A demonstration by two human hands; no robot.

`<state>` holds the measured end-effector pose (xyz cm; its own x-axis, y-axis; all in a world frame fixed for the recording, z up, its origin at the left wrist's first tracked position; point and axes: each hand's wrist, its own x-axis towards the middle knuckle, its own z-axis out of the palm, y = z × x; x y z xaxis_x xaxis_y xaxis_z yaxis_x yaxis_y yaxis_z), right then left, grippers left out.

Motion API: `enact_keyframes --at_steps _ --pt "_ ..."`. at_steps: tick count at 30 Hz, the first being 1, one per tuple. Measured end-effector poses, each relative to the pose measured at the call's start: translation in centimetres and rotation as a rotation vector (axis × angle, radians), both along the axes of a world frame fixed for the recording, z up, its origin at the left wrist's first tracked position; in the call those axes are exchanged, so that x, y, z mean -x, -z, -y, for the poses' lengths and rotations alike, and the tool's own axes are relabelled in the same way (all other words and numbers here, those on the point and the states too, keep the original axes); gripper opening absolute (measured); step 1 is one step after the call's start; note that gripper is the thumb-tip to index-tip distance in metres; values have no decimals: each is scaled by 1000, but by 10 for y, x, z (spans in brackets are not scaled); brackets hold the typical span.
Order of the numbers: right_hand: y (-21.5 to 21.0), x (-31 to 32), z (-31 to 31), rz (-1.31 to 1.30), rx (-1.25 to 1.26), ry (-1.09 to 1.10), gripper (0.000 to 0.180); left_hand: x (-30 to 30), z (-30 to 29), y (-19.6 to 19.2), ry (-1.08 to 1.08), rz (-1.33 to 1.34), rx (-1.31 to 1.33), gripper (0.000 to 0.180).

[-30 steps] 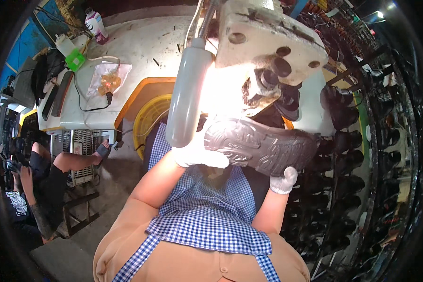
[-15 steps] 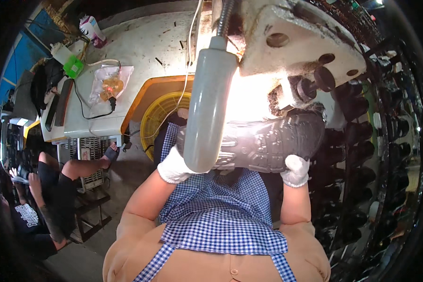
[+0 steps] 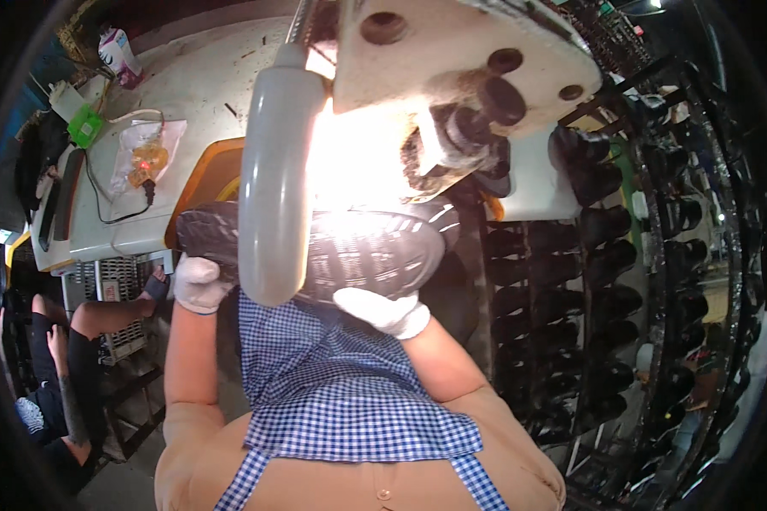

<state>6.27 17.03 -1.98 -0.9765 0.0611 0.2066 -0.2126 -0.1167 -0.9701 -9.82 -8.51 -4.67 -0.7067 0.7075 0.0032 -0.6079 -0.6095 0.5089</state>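
Observation:
I hold a black shoe (image 3: 362,249) sole-up in front of me, its treaded sole lit by a bright lamp. My left hand (image 3: 199,283), in a white glove, grips the heel end at the left. My right hand (image 3: 386,311), also gloved, grips the shoe's near edge toward the toe. The shoe sits just under the head of a cream-coloured machine (image 3: 452,60) with a dark spindle (image 3: 473,128). A grey curved lamp arm (image 3: 270,187) crosses in front of the shoe and hides its middle.
A rack of several black shoes (image 3: 596,221) fills the right side. A white worktable (image 3: 187,94) at upper left carries a green device, a plastic bag, cables and a carton. A seated person's legs (image 3: 77,341) show at lower left. A yellow bin edge (image 3: 204,183) lies behind the shoe.
The shoe has shifted left and lower under the machine head. My right hand moved from the toe tip to the near edge of the sole; my left hand stays on the heel.

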Motion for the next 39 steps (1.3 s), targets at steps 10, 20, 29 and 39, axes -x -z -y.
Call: enact_keyframes --at_steps 10,20,29,39 --pt "-1 25 5 37 -114 -184 75 -7 20 33 -151 -12 -35 92" --pt "-14 39 -22 174 -44 -430 81 -72 31 82 -161 144 -72 80" --pt "-63 48 -62 528 -468 -596 96 -45 -34 -21 -72 -531 419 51" --pt "2 -3 -5 -118 -496 549 74 -80 -104 -38 -337 -750 895 37"
